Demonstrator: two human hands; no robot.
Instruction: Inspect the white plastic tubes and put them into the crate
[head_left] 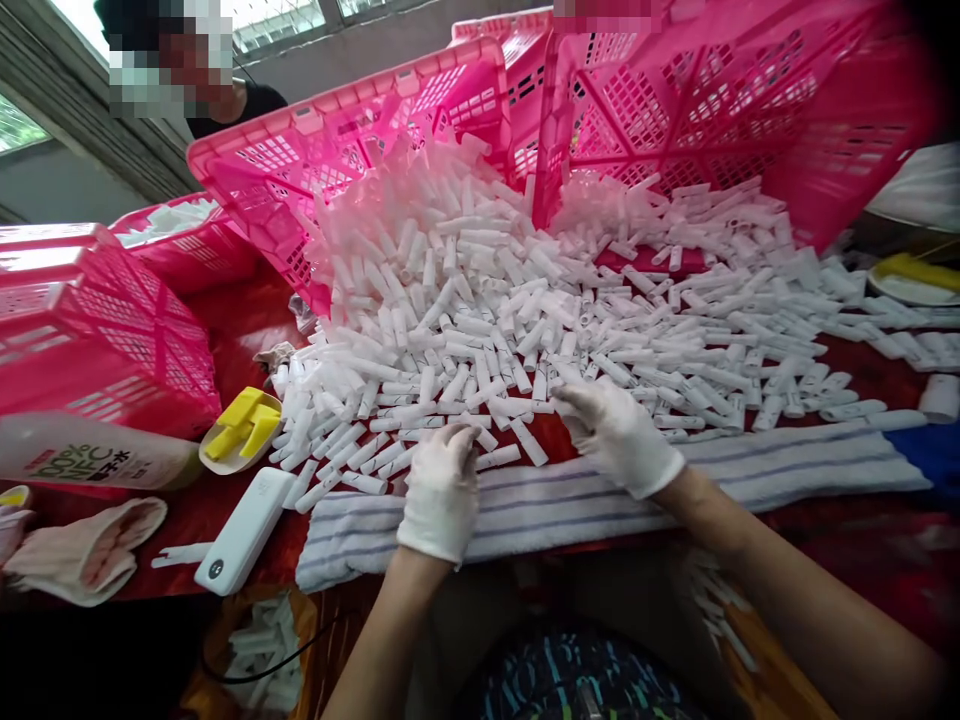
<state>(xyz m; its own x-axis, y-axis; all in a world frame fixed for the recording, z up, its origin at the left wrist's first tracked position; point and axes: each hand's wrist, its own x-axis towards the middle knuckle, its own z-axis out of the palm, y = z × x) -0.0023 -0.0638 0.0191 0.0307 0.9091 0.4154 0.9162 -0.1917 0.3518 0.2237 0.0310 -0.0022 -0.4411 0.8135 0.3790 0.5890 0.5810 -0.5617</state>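
Note:
A large heap of small white plastic tubes (480, 290) with dark print spreads before me. My left hand (441, 495), in a white glove, is at the heap's near edge with its fingers curled in. Whatever they may hold is hidden. A loose white tube (498, 457) lies just right of its fingertips. My right hand (621, 437), also gloved, is over the near edge farther right. Its fingers reach forward and left, with the thumb apart, and I see nothing held. Beneath both wrists runs a folded striped towel (555, 505).
Pink crates, one tipped (360, 110) and another (675, 90), stand behind the heap. On the left are a pink crate (112, 320), a bottle (97, 450), a dish of yellow pieces (244, 430), a white power bank (246, 530) and a glove (90, 550). A person (240, 105) is beyond.

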